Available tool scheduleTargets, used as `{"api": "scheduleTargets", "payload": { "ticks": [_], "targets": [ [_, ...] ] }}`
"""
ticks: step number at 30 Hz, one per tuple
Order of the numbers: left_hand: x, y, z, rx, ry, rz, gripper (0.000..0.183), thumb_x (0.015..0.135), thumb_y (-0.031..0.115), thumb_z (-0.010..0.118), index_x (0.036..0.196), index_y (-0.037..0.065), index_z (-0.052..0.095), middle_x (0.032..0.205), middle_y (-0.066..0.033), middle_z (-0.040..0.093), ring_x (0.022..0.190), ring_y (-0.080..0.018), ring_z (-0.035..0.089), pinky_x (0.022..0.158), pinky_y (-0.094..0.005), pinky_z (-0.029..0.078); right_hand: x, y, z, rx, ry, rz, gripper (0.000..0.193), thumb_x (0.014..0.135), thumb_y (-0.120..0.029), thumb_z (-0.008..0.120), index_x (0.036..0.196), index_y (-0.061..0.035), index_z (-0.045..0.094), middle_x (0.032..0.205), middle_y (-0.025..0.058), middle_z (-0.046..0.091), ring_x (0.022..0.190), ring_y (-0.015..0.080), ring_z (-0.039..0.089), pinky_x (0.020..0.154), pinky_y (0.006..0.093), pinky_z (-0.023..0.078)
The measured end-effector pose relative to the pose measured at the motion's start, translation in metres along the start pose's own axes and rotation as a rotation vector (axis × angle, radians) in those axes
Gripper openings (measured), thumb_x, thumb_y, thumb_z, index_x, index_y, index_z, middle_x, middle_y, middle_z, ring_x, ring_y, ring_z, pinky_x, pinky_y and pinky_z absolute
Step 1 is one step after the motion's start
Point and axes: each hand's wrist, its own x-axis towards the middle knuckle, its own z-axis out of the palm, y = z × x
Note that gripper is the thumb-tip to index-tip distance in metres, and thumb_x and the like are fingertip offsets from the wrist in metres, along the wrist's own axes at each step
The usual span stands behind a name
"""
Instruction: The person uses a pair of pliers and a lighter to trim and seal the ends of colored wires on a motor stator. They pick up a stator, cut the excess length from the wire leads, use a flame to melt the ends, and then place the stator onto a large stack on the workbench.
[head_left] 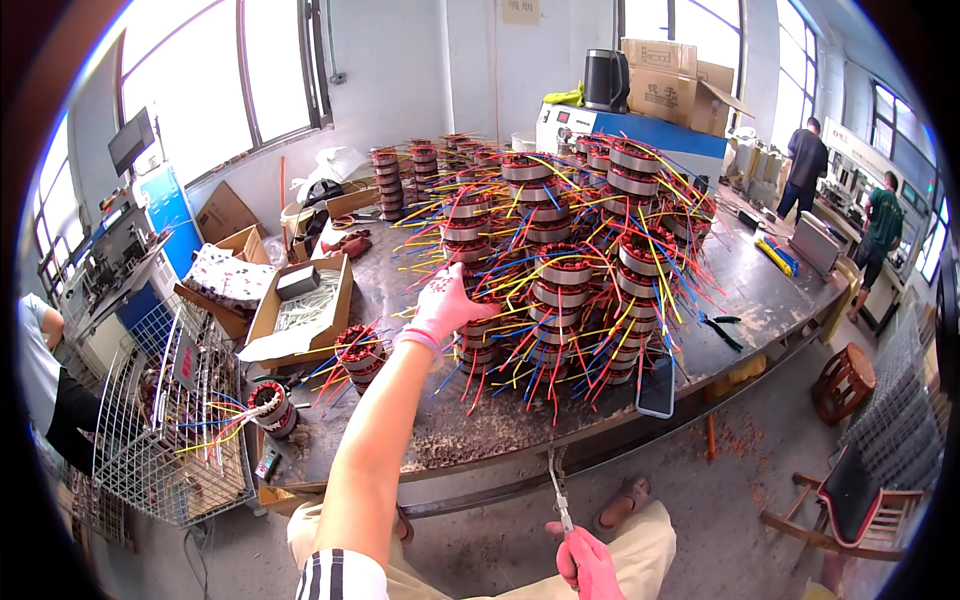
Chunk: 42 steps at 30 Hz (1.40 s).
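My left hand (440, 308), in a pink glove, stretches to the front left stack of wound motor stators (466, 231). Its thumb and fingers spread around one stator in that stack, which the hand and wires partly hide. These stators are steel rings with red windings and red, yellow and blue lead wires sticking out. Low in front of my lap, my right hand (588, 565), also pink-gloved, is closed around a slim metal hand tool (562, 498) pointing up towards the table edge. The tool's exact kind is unclear.
Many stator stacks crowd the worn metal table (450, 425). Two single stators (273, 408) stand at its left, near an open carton (310, 310). A phone (656, 386) and dark-handled pliers (722, 332) lie right. A wire cart (170, 430) and wooden stool (843, 383) flank the table; people work beyond.
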Motion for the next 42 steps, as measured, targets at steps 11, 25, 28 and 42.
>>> {"api": "scheduleTargets", "payload": {
  "ticks": [11, 25, 28, 42],
  "targets": [
    [-0.188, -0.062, -0.028, -0.027, -0.076, 0.006, 0.106, 0.058, 0.052, 0.085, 0.139, -0.002, 0.042, 0.129, -0.0216, 0.051, 0.120, -0.0356, 0.053, 0.101, -0.0406, 0.044, 0.000, 0.005, 0.009, -0.220, -0.087, 0.044, 0.051, 0.104, -0.040, 0.043, 0.123, 0.0064, 0.055, 0.052, -0.0040, 0.037, 0.042, 0.0046, 0.029, 0.039, 0.0224, 0.020],
    [-0.230, -0.136, 0.011, -0.170, -0.172, 0.068, 0.104, 0.070, 0.061, 0.076, 0.139, -0.008, 0.040, 0.142, -0.0288, 0.040, 0.136, -0.0404, 0.035, 0.114, -0.0435, 0.029, 0.020, 0.026, 0.037, -0.293, -0.150, 0.164, 0.047, 0.104, -0.036, 0.042, 0.122, 0.0054, 0.056, 0.052, -0.0038, 0.037, 0.042, 0.0054, 0.029, 0.040, 0.0227, 0.022],
    [-0.237, -0.127, 0.029, -0.070, -0.091, 0.023, 0.104, 0.070, 0.061, 0.075, 0.139, -0.008, 0.040, 0.142, -0.0287, 0.040, 0.135, -0.0427, 0.036, 0.113, -0.0465, 0.029, 0.021, 0.024, 0.044, -0.286, -0.164, 0.194, 0.044, 0.104, -0.033, 0.044, 0.123, 0.0045, 0.056, 0.053, -0.0040, 0.039, 0.044, 0.0047, 0.030, 0.041, 0.0223, 0.022],
    [-0.210, -0.117, 0.031, -0.210, -0.067, -0.135, 0.051, 0.087, 0.049, 0.064, 0.111, 0.003, 0.065, 0.110, -0.0188, 0.059, 0.105, -0.0361, 0.057, 0.091, -0.0425, 0.046, 0.023, 0.029, 0.044, -0.234, -0.174, 0.236, 0.041, 0.104, -0.031, 0.047, 0.128, 0.0020, 0.055, 0.056, -0.0049, 0.041, 0.047, 0.0033, 0.029, 0.043, 0.0222, 0.020]
  ]
}}
